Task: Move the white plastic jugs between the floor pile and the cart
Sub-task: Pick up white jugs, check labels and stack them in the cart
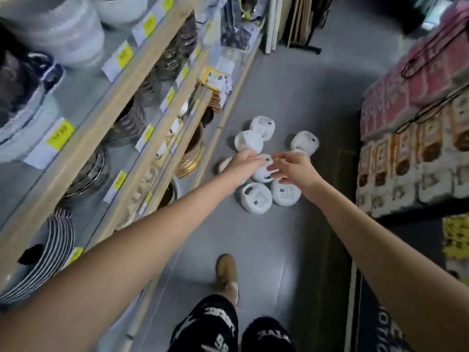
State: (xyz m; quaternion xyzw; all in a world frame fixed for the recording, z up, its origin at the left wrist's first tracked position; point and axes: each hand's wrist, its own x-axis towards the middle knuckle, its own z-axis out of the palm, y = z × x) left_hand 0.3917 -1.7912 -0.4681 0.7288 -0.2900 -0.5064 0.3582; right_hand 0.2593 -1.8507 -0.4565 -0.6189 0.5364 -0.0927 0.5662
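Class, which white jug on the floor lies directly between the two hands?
The middle jug: the left hand and right hand flank it, while the other jugs lie around it, outside the hands.

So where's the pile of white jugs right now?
In the head view, the white jugs lie on the floor mid-aisle, right of the bottom shelf, beneath the left hand and right hand.

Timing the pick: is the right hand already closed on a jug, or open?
Open: the right hand reaches with fingers spread and straight over the middle jug of the floor pile, none curled round it.
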